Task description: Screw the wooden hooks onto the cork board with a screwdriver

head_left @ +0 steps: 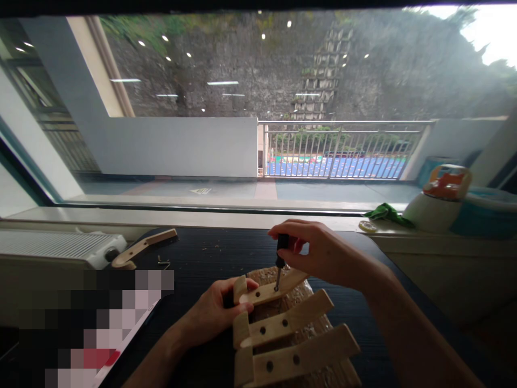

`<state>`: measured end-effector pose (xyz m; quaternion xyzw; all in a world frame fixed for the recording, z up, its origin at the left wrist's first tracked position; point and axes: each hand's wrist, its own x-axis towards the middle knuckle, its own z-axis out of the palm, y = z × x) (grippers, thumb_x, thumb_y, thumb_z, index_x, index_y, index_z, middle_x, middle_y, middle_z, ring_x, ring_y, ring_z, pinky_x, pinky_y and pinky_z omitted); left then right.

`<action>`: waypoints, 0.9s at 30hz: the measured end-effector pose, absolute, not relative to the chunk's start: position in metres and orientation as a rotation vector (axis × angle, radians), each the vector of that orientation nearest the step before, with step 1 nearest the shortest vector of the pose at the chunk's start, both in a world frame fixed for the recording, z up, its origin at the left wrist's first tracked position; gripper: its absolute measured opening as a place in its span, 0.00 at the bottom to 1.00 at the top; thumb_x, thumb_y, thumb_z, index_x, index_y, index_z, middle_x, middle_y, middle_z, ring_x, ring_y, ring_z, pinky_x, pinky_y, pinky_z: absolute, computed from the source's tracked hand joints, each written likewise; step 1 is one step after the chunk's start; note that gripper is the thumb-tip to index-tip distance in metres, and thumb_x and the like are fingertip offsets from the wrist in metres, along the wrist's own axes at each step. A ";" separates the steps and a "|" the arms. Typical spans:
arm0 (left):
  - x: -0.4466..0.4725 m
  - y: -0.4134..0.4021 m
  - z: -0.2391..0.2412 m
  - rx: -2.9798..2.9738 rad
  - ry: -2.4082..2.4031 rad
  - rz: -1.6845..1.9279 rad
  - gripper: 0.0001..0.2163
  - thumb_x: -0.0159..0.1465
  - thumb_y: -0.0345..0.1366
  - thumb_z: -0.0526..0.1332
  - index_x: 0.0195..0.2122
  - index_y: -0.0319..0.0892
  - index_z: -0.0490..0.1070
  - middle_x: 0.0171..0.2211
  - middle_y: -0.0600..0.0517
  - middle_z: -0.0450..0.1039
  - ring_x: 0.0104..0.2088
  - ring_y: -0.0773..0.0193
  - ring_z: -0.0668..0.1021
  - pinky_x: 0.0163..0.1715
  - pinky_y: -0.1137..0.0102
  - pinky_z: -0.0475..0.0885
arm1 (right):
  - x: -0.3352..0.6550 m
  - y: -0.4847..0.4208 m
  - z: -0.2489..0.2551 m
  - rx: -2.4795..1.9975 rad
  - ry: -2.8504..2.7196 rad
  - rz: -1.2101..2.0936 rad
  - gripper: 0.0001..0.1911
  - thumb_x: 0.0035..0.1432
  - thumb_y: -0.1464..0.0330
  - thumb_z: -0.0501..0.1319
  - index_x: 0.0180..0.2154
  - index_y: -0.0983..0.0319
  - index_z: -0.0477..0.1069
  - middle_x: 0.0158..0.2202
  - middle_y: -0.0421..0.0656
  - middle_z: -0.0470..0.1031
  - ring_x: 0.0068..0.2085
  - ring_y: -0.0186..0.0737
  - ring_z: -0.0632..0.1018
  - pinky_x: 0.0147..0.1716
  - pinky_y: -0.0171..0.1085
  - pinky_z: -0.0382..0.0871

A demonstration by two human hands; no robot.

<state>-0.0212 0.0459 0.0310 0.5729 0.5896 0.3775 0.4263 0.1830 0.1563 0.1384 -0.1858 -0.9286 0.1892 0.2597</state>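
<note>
**Bench by the window: tool set upright on the top slat**

Obs. 1. The right hand (319, 253) is closed around a small black-handled screwdriver with a thin metal shaft (280, 261), with the fingertips pinched at the handle's top. The tool stands nearly upright. Its tip sits on the top slat of pale, unfinished wood (269, 291), near the slat's middle. The high pinch looks suited to twirling the handle rather than forcing it.

Obs. 2. The left hand (214, 315) is clamped on the left end of that same slat, thumb on top and fingers curled beneath. I judge that this grip keeps the wood from turning or sliding under the tool.

Obs. 3. Two more pale wooden slats, the middle one (288, 320) and the near one (302, 358), lie just below the first. All three are angled the same way. Each of these two shows two dark holes, and neither hand touches them.

Obs. 4. All three slats rest on a brown sheet of corrugated cardboard (323, 323) on the black table (210, 253). It probably spares the tabletop. Pale shavings are scattered on the table beyond it.

Obs. 5. Well apart at the table's far left lie a curved light-wood piece (143, 248) and some small metal fasteners (163, 262), close to a white ribbed radiator (60, 245). A crumpled green cloth (388, 213) sits on the sill to the right. The lower-left corner is blurred, and I cannot read it.
</note>
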 end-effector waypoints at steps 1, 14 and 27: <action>-0.021 0.046 0.031 1.434 1.471 0.943 0.16 0.56 0.40 0.62 0.44 0.39 0.71 0.38 0.50 0.74 0.39 0.58 0.74 0.38 0.71 0.69 | 0.184 0.156 0.138 -0.501 -2.521 0.535 0.14 0.53 0.69 0.58 0.43 0.57 0.71 0.36 0.38 0.74 0.32 0.31 0.72 0.33 0.32 0.64; -0.020 0.046 0.035 1.470 1.497 0.931 0.15 0.56 0.39 0.62 0.44 0.39 0.71 0.38 0.50 0.74 0.39 0.58 0.74 0.39 0.70 0.68 | 0.180 0.154 0.138 -0.631 -2.541 0.506 0.08 0.53 0.66 0.59 0.37 0.60 0.69 0.26 0.38 0.71 0.26 0.31 0.69 0.26 0.32 0.61; -0.020 0.046 0.031 1.446 1.437 0.951 0.15 0.57 0.38 0.62 0.44 0.38 0.70 0.37 0.51 0.73 0.38 0.60 0.73 0.38 0.71 0.68 | 0.183 0.153 0.139 -0.594 -2.567 0.623 0.16 0.55 0.69 0.57 0.47 0.57 0.69 0.28 0.39 0.73 0.28 0.32 0.72 0.28 0.32 0.62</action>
